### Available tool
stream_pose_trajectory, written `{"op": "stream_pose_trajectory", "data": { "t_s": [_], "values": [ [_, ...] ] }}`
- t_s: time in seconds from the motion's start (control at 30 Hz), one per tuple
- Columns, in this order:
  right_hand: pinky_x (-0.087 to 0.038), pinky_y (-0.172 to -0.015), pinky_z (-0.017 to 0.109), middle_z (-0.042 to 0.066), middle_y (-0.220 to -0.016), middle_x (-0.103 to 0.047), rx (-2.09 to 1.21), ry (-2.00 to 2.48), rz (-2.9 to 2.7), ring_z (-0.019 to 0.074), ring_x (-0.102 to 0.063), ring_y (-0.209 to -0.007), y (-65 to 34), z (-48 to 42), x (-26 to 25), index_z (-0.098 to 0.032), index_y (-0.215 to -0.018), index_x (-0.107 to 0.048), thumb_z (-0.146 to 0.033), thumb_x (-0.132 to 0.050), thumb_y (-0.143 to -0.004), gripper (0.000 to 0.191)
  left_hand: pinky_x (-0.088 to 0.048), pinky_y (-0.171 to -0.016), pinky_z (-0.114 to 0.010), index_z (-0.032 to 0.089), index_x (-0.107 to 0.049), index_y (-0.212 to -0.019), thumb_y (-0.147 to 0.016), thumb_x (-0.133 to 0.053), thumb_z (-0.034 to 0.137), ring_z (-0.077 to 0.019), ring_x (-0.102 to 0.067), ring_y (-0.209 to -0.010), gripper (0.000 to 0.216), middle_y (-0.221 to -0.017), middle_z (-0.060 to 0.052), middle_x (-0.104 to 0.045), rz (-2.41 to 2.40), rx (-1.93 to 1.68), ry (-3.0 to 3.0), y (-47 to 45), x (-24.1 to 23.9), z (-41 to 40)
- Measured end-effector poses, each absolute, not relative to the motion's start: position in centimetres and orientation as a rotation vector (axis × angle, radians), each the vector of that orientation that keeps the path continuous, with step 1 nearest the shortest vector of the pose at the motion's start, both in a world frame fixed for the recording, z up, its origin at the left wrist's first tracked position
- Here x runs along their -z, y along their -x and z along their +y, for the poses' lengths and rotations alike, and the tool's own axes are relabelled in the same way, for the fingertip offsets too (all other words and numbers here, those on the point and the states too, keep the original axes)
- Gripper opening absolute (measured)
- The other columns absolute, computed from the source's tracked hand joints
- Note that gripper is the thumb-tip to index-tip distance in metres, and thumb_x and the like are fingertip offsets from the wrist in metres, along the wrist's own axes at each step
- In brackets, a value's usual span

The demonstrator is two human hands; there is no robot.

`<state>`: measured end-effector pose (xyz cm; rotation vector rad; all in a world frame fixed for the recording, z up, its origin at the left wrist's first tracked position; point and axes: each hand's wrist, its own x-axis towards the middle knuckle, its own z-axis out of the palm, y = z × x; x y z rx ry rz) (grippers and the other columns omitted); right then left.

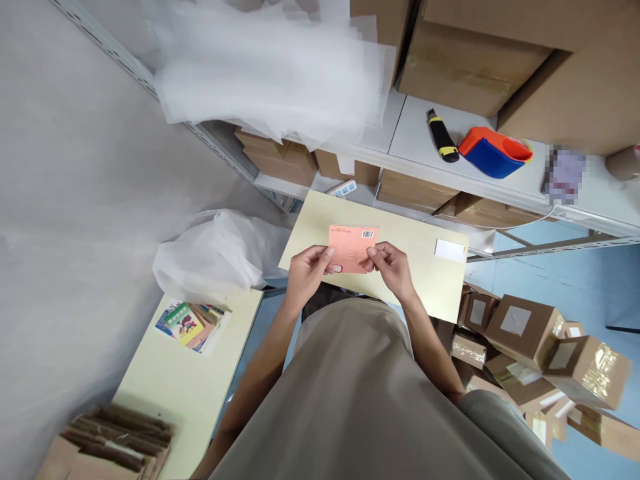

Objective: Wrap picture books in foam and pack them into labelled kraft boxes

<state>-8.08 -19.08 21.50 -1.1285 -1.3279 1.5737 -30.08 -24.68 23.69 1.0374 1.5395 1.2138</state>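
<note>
A thin pink book [353,248] is held up over the pale yellow table [427,283], a barcode at its upper right and a small red-edged mark at its lower left. My left hand [309,270] pinches the left edge, thumb on the face toward me. On the opposite edge, my right hand [393,267] grips in the same way, closed with the thumb in front. The fingers behind the book are mostly hidden. To the right of my right hand, a white card or label [451,250] lies on the table.
A shelf beyond the table carries white sheets [270,73], a utility knife [443,137], an orange-and-blue tape dispenser [495,152] and cartons. Several books [193,325] lie on a left side table, near a white plastic bag [215,253] and flattened cardboard [110,447]. Boxes [523,327] crowd the right floor.
</note>
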Motion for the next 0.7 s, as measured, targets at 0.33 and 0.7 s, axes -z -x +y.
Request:
{"op": "stream_pose_trajectory", "data": {
  "t_s": [0.33, 0.7],
  "values": [
    [-0.062, -0.086, 0.039, 0.008, -0.099, -0.084, -1.733, 1.025, -1.223, 0.0237, -0.078, -0.088, 8.2, -18.9, -20.1, -0.025, -0.105, -0.076, -0.084, -0.065, -0.101, 0.060, -0.064, -0.086, -0.033, 0.021, -0.082, -0.101, -0.104, -0.063, 0.078, -0.0225, -0.078, -0.093, 0.060, -0.092, -0.007, -0.081, 1.669, -1.284, -1.160, 30.4, -24.9, -23.7],
    [-0.063, -0.087, 0.037, 0.002, -0.097, -0.082, -1.986, 0.937, -0.926, 0.0230, -0.077, -0.092, 11.9, -17.8, -15.1, -0.028, -0.108, -0.065, -0.074, -0.096, -0.073, 0.066, -0.066, -0.099, -0.036, 0.032, -0.089, -0.116, -0.109, -0.068, 0.034, -0.0218, -0.079, -0.107, 0.022, -0.119, -0.008, -0.075, 1.574, -1.103, -1.717, 25.7, -25.9, -23.8]
  ]
}}
